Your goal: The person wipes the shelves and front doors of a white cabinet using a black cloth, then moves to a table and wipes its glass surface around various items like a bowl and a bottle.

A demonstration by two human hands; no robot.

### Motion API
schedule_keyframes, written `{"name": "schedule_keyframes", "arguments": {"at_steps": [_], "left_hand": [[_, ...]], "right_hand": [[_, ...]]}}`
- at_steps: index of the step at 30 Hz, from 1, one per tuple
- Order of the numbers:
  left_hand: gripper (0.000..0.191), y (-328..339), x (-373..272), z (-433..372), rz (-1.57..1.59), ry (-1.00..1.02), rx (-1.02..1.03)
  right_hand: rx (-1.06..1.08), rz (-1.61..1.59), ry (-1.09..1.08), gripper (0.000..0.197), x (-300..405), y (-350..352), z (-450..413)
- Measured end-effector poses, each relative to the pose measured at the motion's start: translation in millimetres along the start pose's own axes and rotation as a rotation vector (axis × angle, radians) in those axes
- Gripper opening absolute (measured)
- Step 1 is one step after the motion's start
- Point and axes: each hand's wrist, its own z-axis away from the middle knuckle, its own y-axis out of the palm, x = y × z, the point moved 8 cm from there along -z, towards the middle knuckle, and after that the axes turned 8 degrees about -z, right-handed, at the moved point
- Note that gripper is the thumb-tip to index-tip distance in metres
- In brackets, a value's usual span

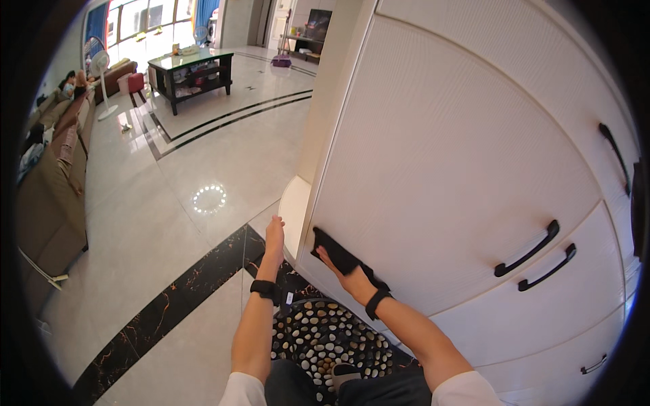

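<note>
My right hand lies with its palm on a black cloth, which is pressed flat against the lower left part of a white cabinet door. Part of the cloth is hidden under the hand and wrist. My left hand is raised beside the cabinet's left edge, close to a rounded white shelf; nothing shows in it, and how far its fingers are apart cannot be told. Black bands circle both wrists. Black handles are fixed on the cabinet to the right of the cloth.
Below my arms lies a pebble-patterned mat, with a foot on it. A brown sofa runs along the left, where a person reclines at the far end. Farther off stand a white fan and a glass-topped coffee table.
</note>
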Motion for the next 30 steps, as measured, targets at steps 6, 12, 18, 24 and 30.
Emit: {"name": "schedule_keyframes", "arguments": {"at_steps": [6, 12, 18, 24, 30], "left_hand": [[0.063, 3, 5, 26, -0.136, 0.140, 0.015], [0.059, -28, 9, 70, -0.282, 0.215, -0.010], [0.060, -45, -10, 76, -0.551, 0.159, -0.014], [0.061, -22, -39, 97, -0.643, 0.372, -0.033], [0.067, 19, -105, 97, -0.518, 0.374, 0.025]], "right_hand": [[-0.160, -0.215, 0.042, 0.054, 6, 72, -30], [0.003, -0.535, 0.049, 0.059, 31, 187, 21], [0.218, -1.500, 0.512, 0.067, 16, 276, 157], [0.041, -0.872, 0.129, 0.056, 10, 170, 12], [0.022, -1.424, 0.370, 0.042, -13, 64, 122]]}}
